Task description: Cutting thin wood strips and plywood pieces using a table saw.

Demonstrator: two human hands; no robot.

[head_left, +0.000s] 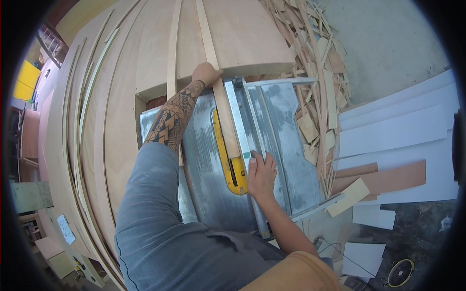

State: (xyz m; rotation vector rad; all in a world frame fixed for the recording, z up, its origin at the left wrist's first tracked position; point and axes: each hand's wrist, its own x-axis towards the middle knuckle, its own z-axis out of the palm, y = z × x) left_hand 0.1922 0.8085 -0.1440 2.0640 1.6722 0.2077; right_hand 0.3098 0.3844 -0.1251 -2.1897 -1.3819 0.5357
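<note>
My left hand (207,73), at the end of a tattooed forearm, is closed on a long pale wooden strip (226,116) at the far edge of the table saw (199,145). The strip lies along the metal fence (237,116), and its near end rests over the yellow slotted insert (224,167). No blade can be made out in the slot. Closer to me, my right hand (262,175) grips the fence, thumb on its left side and fingers curled over the top.
A large plywood surface (242,43) borders the saw, with long thin strips (90,102) on its left. Wood offcuts (310,126) pile up on the right. White panels (403,131) and brown boards (398,177) lie beyond. A round yellow-rimmed disc (400,272) is at lower right.
</note>
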